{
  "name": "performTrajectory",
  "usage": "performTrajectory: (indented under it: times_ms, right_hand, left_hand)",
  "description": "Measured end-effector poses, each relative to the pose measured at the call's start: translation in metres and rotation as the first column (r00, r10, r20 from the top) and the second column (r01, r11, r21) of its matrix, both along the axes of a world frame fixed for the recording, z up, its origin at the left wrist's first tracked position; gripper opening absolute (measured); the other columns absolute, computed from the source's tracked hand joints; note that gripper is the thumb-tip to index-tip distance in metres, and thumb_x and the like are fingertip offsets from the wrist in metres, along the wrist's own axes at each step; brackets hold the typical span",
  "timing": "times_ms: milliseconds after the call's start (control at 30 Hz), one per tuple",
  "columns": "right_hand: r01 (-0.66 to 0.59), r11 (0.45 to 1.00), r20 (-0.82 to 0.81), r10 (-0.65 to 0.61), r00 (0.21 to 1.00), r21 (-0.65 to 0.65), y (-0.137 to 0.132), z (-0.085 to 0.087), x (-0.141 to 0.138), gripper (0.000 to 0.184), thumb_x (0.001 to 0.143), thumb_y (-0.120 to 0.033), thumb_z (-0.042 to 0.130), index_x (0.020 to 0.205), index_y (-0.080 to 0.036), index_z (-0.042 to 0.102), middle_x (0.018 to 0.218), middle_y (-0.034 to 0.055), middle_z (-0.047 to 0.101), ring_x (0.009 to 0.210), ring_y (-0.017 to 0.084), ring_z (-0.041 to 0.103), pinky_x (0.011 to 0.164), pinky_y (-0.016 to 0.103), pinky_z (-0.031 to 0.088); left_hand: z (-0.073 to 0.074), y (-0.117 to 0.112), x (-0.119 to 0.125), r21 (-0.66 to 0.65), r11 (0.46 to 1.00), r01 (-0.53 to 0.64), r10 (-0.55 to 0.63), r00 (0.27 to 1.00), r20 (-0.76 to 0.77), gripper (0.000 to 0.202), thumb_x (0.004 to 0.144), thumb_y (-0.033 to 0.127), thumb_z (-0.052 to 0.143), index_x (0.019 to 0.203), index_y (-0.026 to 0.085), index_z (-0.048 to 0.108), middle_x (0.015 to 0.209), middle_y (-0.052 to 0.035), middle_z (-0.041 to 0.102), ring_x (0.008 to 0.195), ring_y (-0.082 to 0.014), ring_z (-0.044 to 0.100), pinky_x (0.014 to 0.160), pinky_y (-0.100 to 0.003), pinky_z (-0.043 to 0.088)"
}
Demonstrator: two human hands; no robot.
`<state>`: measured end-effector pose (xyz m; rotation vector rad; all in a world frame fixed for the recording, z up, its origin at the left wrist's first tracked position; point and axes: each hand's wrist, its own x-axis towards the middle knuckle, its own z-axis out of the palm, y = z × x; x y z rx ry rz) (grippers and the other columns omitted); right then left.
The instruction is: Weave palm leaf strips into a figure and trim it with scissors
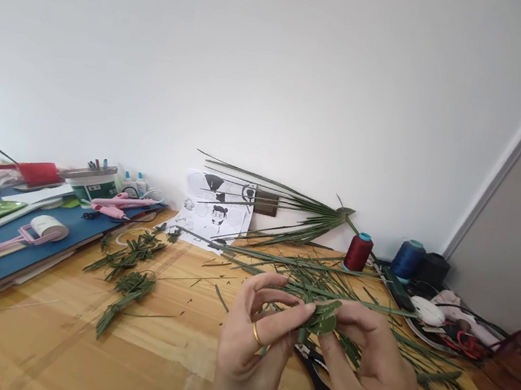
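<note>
Between my two hands is a small piece woven from green palm leaf strips [322, 318], held up over the table. My left hand [263, 328], with a gold ring on one finger, pinches its left side between thumb and fingers. On the other side, my right hand [373, 373] grips the right edge of the piece with thumb and forefinger. Below and partly behind the right hand lie black-handled scissors [319, 384]. Long loose palm strips [317, 274] spread behind and to the right of my hands. Finished-looking woven leaf pieces [132, 290] rest on the wood to the left.
A fan palm leaf [331, 217] leans against the wall beside a printed sheet [202, 215]. Thread spools in red [358, 252] and blue [408, 260] stand at the back right. A blue board [70, 223] at left bears a pink glue gun [119, 203] and a tub [90, 183].
</note>
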<state>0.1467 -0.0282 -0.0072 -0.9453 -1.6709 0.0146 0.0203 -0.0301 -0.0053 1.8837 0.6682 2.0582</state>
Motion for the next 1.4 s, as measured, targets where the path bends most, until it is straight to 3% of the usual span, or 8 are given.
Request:
performTrajectory:
  times_ms: [300,400,533,633,733,800,867,1400]
  right_hand:
    - [-0.057,0.977,-0.167,0.022,0.986,-0.208,0.0,-0.001,-0.005,0.011,0.072,-0.018,0.056,0.079,-0.025,0.052,0.069,-0.0043,0.065,0.064,0.011,0.064,0.056,0.015,0.05]
    - [-0.075,0.99,-0.093,0.064,0.994,-0.122,-0.003,0.005,-0.003,0.01,0.071,-0.015,0.057,0.076,-0.023,0.055,0.073,-0.0021,0.065,0.067,0.013,0.062,0.063,0.02,0.049]
    - [-0.069,0.994,-0.056,0.074,0.996,0.087,0.0,0.024,0.013,0.012,0.071,-0.013,0.056,0.079,-0.021,0.059,0.088,0.0025,0.065,0.085,0.018,0.058,0.079,0.029,0.044]
    - [-0.058,0.986,-0.2,0.027,0.979,-0.155,0.008,0.037,0.028,0.008,0.076,-0.022,0.054,0.075,-0.022,0.062,0.081,0.0008,0.066,0.077,0.016,0.058,0.07,0.026,0.046]
    - [-0.398,0.745,-0.346,0.237,0.908,-0.535,0.016,0.04,0.033,0.015,0.077,-0.031,0.053,0.08,-0.022,0.065,0.077,0.0001,0.065,0.069,0.013,0.056,0.059,0.021,0.045]
    - [-0.587,0.535,-0.473,0.349,0.809,-0.608,0.018,0.039,0.03,0.017,0.077,-0.031,0.054,0.085,-0.021,0.066,0.075,-0.0002,0.064,0.066,0.01,0.053,0.056,0.019,0.043]
    - [-0.68,0.438,-0.574,0.366,0.732,-0.588,0.017,0.036,0.025,0.016,0.076,-0.029,0.056,0.085,-0.02,0.066,0.072,-0.0011,0.063,0.063,0.008,0.05,0.054,0.017,0.04]
    - [-0.808,0.332,-0.81,0.174,0.56,-0.488,0.027,0.017,0.014,0.015,0.074,-0.029,0.059,0.073,-0.014,0.057,0.067,-0.001,0.054,0.06,0.008,0.051,0.055,0.019,0.042]
  left_hand:
    - [-0.005,0.004,-0.007,0.041,0.998,-0.037,0.043,0.989,-0.139,0.04,0.071,-0.001,0.052,0.1,0.025,0.061,0.095,-0.0058,0.064,0.086,-0.0161,0.059,0.075,-0.028,0.049]
    - [-0.001,0.008,-0.01,-0.224,0.974,0.038,-0.041,0.999,-0.012,0.03,0.07,0.006,0.056,0.092,0.025,0.065,0.092,-0.0025,0.067,0.086,-0.0161,0.059,0.077,-0.027,0.047]
    - [0.009,0.014,-0.015,-0.587,0.703,0.4,-0.245,0.912,0.329,0.015,0.067,0.015,0.062,0.081,0.021,0.067,0.086,-0.0012,0.068,0.084,-0.0157,0.059,0.078,-0.025,0.044]
    - [0.013,0.016,-0.015,-0.592,0.523,0.614,-0.378,0.789,0.484,0.012,0.063,0.013,0.066,0.074,0.016,0.067,0.077,-0.0022,0.068,0.075,-0.0136,0.059,0.074,-0.024,0.044]
    - [0.012,0.013,-0.013,-0.573,0.366,0.734,-0.455,0.678,0.577,0.011,0.061,0.012,0.067,0.072,0.014,0.066,0.071,-0.0025,0.066,0.066,-0.0109,0.057,0.064,-0.022,0.044]
    - [0.01,0.012,-0.012,-0.549,0.303,0.779,-0.475,0.623,0.621,0.012,0.061,0.012,0.067,0.073,0.014,0.066,0.069,-0.002,0.065,0.064,-0.0097,0.056,0.061,-0.02,0.043]
    - [0.008,0.012,-0.01,-0.543,0.278,0.792,-0.489,0.603,0.63,0.012,0.063,0.01,0.065,0.074,0.014,0.066,0.069,-0.0016,0.065,0.063,-0.0086,0.056,0.06,-0.018,0.043]
    - [0.0,0.016,-0.004,-0.643,0.259,0.72,-0.383,0.688,0.617,0.013,0.062,0.014,0.067,0.076,0.015,0.066,0.069,-0.0025,0.064,0.061,-0.01,0.057,0.057,-0.02,0.046]
